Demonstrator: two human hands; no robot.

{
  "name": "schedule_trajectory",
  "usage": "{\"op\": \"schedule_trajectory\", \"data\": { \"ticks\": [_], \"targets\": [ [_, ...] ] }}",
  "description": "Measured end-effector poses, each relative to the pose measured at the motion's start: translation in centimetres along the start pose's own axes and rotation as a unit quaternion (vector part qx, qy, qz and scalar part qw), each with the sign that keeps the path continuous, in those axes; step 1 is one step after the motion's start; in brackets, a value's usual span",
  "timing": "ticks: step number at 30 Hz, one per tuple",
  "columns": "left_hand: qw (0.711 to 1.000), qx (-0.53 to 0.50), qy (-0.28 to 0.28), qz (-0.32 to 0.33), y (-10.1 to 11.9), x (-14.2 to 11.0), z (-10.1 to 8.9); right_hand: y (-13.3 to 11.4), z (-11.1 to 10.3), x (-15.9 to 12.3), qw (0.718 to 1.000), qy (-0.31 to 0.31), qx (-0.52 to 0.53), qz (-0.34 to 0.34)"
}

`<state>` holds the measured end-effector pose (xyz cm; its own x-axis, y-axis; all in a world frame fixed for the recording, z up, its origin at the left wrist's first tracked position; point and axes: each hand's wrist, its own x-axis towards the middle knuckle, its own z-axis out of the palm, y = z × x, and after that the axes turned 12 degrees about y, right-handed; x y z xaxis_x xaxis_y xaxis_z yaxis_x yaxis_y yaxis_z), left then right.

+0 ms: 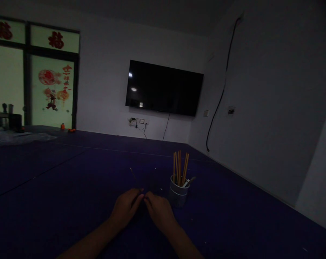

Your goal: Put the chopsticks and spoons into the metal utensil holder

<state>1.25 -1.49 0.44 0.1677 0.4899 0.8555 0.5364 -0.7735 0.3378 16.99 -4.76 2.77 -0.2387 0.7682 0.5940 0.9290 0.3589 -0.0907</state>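
Note:
Low in the middle of the view, my left hand (126,207) and my right hand (160,210) meet at the fingertips over the dark blue-purple table surface (98,201). Both have their fingers drawn together in a pinch. Whatever is between them is too small and dark to make out. A thin dark stick-like thing (133,173) shows just beyond my left hand; whether the hand touches it is unclear. Right beside my right hand stands a grey cup (177,197), upright, with several wooden chopsticks (179,167) and a white-handled utensil (186,183) in it.
Small pale scraps dot the table around the cup. Clear plastic sheeting (22,139) lies at the far left, near small orange objects (62,126). A television (164,88) hangs on the far wall. A black cable (222,93) dangles down the right wall.

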Motion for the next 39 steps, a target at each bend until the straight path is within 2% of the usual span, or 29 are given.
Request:
{"op": "schedule_trajectory", "data": {
  "ticks": [5,8,12,18,20,23,25,27,29,30,35,39],
  "targets": [
    [0.996,0.019,0.064,0.062,0.0,-0.2,0.1,0.0,0.4,-0.2,0.998,0.025,0.031,-0.047],
    [0.992,0.036,0.082,0.090,0.0,-0.2,0.1,-0.3,-0.1,-0.3,0.994,0.072,0.060,-0.049],
    [0.986,0.041,0.085,0.138,0.0,-0.1,-0.2,-0.5,-1.3,-0.7,0.975,0.173,0.127,-0.065],
    [0.966,0.050,0.066,0.246,-0.1,-0.1,0.1,-1.2,-1.3,-0.9,0.956,0.245,0.127,-0.099],
    [0.968,0.055,0.046,0.242,0.1,-0.2,0.1,-1.3,-1.0,-0.8,0.946,0.285,0.104,-0.117],
    [0.979,0.064,0.014,0.194,0.5,-0.4,-0.1,-0.4,-1.2,-0.9,0.915,0.370,0.090,-0.134],
    [0.984,0.073,0.001,0.160,0.6,-0.5,-0.2,0.9,-2.0,-1.0,0.888,0.442,0.090,-0.094],
    [0.988,0.082,-0.009,0.134,0.6,-0.5,-0.3,2.6,-3.0,-1.0,0.870,0.489,0.052,0.021],
    [0.990,0.078,-0.019,0.116,0.6,-0.4,-0.3,4.2,-3.9,-0.9,0.859,0.494,0.012,0.136],
    [0.991,0.071,-0.024,0.110,0.6,-0.4,-0.2,4.8,-4.2,-0.8,0.852,0.494,0.000,0.173],
    [0.993,0.037,-0.032,0.110,0.6,-0.4,-0.1,6.6,-4.2,-0.1,0.843,0.484,-0.026,0.233],
    [0.993,0.027,-0.044,0.107,0.7,-0.4,-0.1,7.0,-3.5,0.1,0.861,0.448,-0.054,0.236]
  ]
}}
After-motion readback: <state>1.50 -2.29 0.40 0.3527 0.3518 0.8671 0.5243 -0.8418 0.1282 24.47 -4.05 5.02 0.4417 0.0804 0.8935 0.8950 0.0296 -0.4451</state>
